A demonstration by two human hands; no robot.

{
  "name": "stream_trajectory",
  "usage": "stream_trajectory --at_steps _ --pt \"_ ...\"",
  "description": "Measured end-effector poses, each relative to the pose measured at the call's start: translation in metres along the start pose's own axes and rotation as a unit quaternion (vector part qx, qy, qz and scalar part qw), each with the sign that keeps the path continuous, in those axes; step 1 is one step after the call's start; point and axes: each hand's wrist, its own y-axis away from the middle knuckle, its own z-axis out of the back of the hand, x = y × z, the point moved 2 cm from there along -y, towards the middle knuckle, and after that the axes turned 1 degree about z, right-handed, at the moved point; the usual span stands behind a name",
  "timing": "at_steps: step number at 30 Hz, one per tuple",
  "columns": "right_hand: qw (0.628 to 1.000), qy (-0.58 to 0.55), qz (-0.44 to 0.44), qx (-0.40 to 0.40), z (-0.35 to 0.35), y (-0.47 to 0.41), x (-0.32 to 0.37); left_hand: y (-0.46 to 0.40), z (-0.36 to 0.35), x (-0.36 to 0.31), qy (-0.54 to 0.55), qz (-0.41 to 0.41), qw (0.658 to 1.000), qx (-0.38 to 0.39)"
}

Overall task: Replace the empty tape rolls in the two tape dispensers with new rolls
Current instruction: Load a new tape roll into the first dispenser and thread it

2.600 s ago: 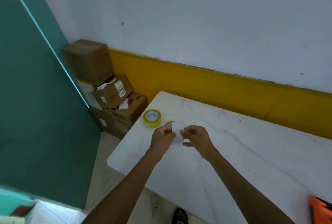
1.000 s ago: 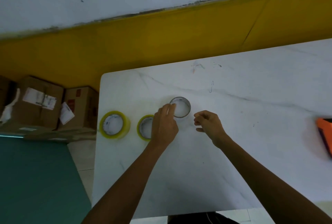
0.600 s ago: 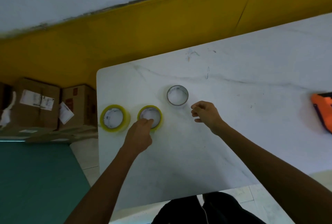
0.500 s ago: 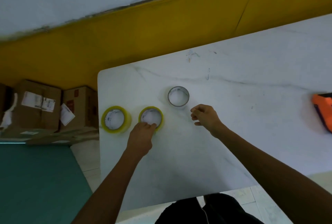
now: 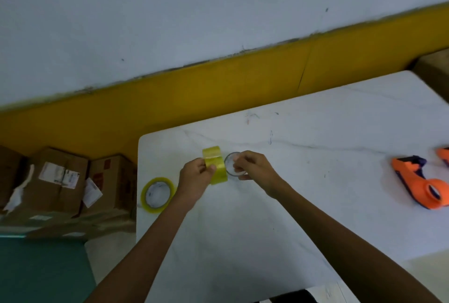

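Note:
My left hand (image 5: 195,178) holds a yellow tape roll (image 5: 215,165) on edge above the white table (image 5: 291,205). My right hand (image 5: 255,169) hovers just to its right, fingers curled over an empty grey tape core (image 5: 230,165) that lies flat on the table; whether it touches the core I cannot tell. A second yellow tape roll (image 5: 158,194) lies flat near the table's left edge. An orange and dark blue tape dispenser (image 5: 420,186) lies at the right. Part of a second orange dispenser (image 5: 443,154) shows at the right border.
Cardboard boxes (image 5: 63,181) are stacked on the floor left of the table, against the yellow and white wall. A teal surface (image 5: 36,271) fills the lower left. Another brown box (image 5: 435,67) sits past the table's far right corner.
My left hand has picked up the middle yellow roll from the table and turned it on edge. My right hand has moved left, over the empty core. The view has shifted right.

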Motion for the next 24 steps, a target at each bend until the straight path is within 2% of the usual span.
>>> stream_trajectory --at_steps 3,6,15,19,24 --pt "0.998 0.04 0.047 -0.02 0.003 0.014 0.024 0.006 -0.012 -0.047 -0.007 -0.052 0.998 0.047" --pt "0.989 0.071 0.075 -0.101 0.029 0.036 0.03 0.012 -0.043 -0.079 -0.066 -0.105 0.989 0.083" --pt "0.96 0.013 0.047 -0.276 0.144 0.139 -0.002 0.067 -0.176 -0.131 -0.091 -0.171 0.954 0.227" --pt "0.942 0.007 0.042 -0.332 0.196 0.183 -0.016 0.1 -0.236 -0.155 -0.089 -0.19 0.937 0.28" --pt "0.925 0.002 0.048 -0.377 0.26 0.227 -0.034 0.139 -0.309 -0.184 -0.097 -0.205 0.923 0.311"
